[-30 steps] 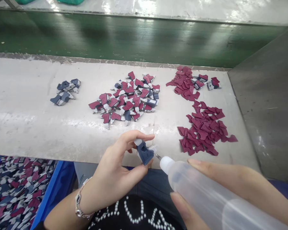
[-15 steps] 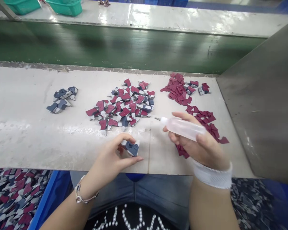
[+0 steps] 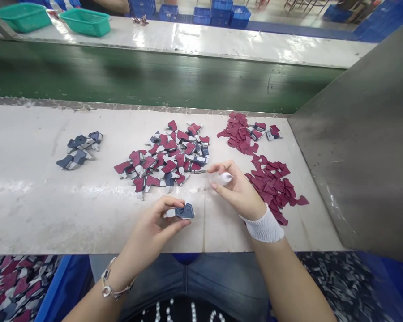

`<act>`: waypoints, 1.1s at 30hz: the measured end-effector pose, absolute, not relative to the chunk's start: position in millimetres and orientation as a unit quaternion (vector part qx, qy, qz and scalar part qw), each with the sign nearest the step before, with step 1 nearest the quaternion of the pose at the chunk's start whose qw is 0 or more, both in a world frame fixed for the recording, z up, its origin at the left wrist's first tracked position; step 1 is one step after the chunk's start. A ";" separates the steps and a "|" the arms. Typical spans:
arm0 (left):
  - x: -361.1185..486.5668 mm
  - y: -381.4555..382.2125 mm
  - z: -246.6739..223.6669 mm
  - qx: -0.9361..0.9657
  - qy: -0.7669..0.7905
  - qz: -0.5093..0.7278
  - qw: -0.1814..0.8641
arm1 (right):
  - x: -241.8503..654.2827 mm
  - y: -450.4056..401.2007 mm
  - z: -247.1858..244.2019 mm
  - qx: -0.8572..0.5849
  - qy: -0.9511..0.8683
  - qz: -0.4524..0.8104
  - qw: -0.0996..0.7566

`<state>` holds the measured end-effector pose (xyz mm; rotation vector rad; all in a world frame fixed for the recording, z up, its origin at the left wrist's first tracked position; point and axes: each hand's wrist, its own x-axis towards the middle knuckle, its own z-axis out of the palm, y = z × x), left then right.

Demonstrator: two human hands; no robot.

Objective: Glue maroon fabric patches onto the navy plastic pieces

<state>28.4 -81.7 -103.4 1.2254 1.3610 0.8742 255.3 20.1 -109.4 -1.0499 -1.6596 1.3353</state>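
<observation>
Between thumb and fingers, my left hand (image 3: 161,223) pinches a dark blue and light grey plastic part (image 3: 185,211) above the front of the table. My right hand (image 3: 237,190) is closed around a translucent squeeze bottle (image 3: 218,179), whose white cap and tip point toward me and to the right. Just beyond my hands lies a pile of grey and blue parts with maroon faces (image 3: 169,154). To the right of my right hand are loose flat maroon pieces (image 3: 272,183), with a second heap of maroon pieces (image 3: 237,132) behind them.
Several blue and grey parts (image 3: 79,150) lie at left. A green belt (image 3: 137,82) runs behind the table, with green baskets (image 3: 87,22) beyond. A metal panel (image 3: 362,147) bounds the right. Blue bins of parts (image 3: 65,286) stand below the front edge.
The bottle has swung round in my right hand, its tip turning from leftward to toward me. My left hand has turned the part slightly. The view has tilted up.
</observation>
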 end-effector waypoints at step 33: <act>61.5 -77.4 -102.7 0.481 0.517 0.471 0.529 | 313.9 -32.2 -46.9 -0.564 -0.617 0.493 0.241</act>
